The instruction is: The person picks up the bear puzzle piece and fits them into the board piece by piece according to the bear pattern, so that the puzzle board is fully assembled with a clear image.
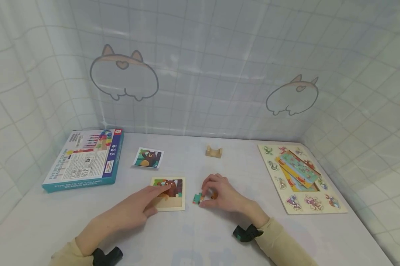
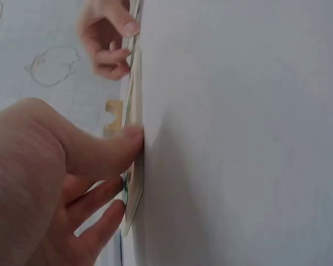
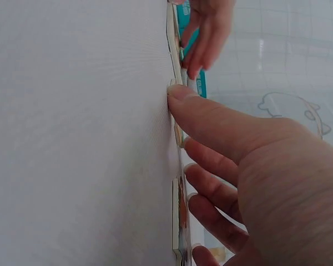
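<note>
My left hand [image 1: 133, 208] rests with extended fingers on a small wooden puzzle tray [image 1: 183, 199] in the head view. Brown bear pieces [image 1: 171, 188] fill the tray's upper part; bare wood shows along its lower part. In the left wrist view, the thumb lies at the near edge of the tray [image 2: 134, 197]. Just right of the tray, my right hand [image 1: 227, 195] pinches a teal jigsaw piece [image 1: 196, 199] between thumb and fingers, low over the table. A brown-orange piece [image 1: 214, 195] lies partly hidden under that hand; a loose piece [image 3: 176, 213] shows below the thumb in the right wrist view.
A bear picture card [image 1: 149, 158] lies behind the tray. At the left is a boxed bead set [image 1: 83, 160]. A small wooden cradle-shaped block [image 1: 214, 152] stands at the back. On the right, an animal puzzle board [image 1: 294, 207] carries stacked colourful boards [image 1: 299, 168].
</note>
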